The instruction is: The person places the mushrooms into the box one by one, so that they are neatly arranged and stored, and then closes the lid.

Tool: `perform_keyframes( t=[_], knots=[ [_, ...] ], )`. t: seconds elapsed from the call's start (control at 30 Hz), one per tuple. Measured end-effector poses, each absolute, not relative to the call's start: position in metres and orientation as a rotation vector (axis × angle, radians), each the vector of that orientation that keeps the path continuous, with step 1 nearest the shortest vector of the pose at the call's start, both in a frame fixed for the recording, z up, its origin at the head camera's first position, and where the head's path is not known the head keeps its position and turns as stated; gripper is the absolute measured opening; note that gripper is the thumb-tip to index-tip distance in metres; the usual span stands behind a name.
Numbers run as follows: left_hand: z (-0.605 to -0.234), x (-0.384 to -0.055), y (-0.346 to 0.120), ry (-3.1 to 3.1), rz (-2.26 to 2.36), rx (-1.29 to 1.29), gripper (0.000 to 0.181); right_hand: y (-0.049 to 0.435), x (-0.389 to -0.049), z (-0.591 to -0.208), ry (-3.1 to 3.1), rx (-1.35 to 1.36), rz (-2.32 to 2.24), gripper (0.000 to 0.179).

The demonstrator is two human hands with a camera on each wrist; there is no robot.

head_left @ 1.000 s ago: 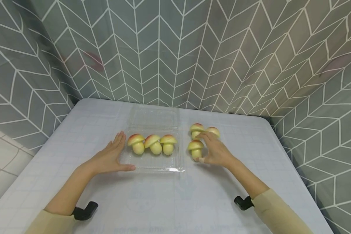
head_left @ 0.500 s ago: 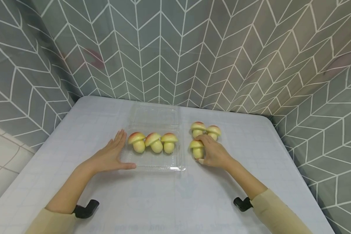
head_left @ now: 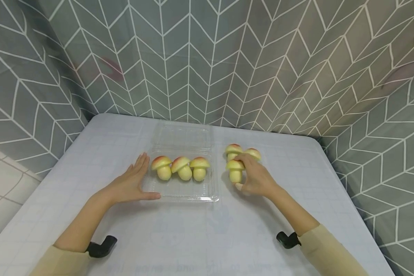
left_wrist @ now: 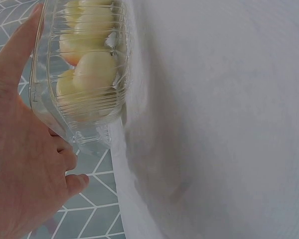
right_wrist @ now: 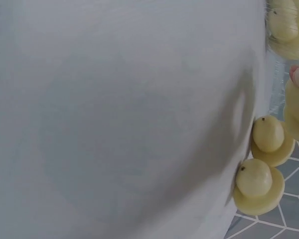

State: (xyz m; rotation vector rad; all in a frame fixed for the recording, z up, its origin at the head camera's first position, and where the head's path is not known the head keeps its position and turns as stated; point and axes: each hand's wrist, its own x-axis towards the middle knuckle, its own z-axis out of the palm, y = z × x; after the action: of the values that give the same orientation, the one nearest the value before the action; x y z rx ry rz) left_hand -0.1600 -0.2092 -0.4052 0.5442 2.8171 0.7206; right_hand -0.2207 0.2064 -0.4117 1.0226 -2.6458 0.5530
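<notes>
My right hand pinches a yellow artificial mushroom between thumb and fingers, and in the right wrist view this mushroom hangs above the table. Two more mushrooms, one with a red-topped cap and one partly covered by my fingers, lie just behind it. A clear plastic clamshell box lies open to the left. Inside, a row of three mushrooms shows red-tinged caps. My left hand rests along the box's left side, fingers straight and thumb at the front corner; in the left wrist view the box wall meets the hand.
The box's transparent lid lies folded back toward the far edge of the table. A grey patterned curtain stands behind and at the sides. Black wrist mounts sit under both forearms.
My right hand has closed on the near mushroom and lifted it slightly off the table, a little backward and to the right. The left hand and box stay in place.
</notes>
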Motion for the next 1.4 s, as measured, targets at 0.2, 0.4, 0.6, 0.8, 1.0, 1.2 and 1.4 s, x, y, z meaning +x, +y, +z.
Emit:
perform_keyframes(
  t=[0.2, 0.4, 0.6, 0.8, 1.0, 1.2, 1.4],
  knots=[
    [-0.406, -0.159, -0.21, 2.813, 0.73, 0.549, 0.132, 0.202, -0.222, -0.399, -2.522, 1.086, 0.586, 0.079],
    [-0.406, -0.159, -0.209, 2.818, 0.731, 0.551, 0.131, 0.189, -0.219, -0.382, -2.434, 1.151, 0.622, 0.08],
    [-0.406, -0.158, -0.209, 2.817, 0.741, 0.54, 0.131, 0.174, -0.216, -0.369, -2.423, 1.177, 0.667, 0.08],
    [-0.406, -0.159, -0.21, 2.824, 0.733, 0.549, 0.131, 0.16, -0.214, -0.36, -2.357, 1.248, 0.704, 0.081],
    [-0.407, -0.159, -0.21, 2.825, 0.731, 0.544, 0.131, 0.144, -0.214, -0.355, -2.309, 1.312, 0.736, 0.081],
    [-0.407, -0.159, -0.21, 2.822, 0.737, 0.545, 0.131, 0.129, -0.214, -0.354, -2.274, 1.378, 0.735, 0.082],
    [-0.408, -0.16, -0.21, 2.826, 0.727, 0.546, 0.131, 0.114, -0.211, -0.351, -2.275, 1.425, 0.756, 0.082]
  ],
)
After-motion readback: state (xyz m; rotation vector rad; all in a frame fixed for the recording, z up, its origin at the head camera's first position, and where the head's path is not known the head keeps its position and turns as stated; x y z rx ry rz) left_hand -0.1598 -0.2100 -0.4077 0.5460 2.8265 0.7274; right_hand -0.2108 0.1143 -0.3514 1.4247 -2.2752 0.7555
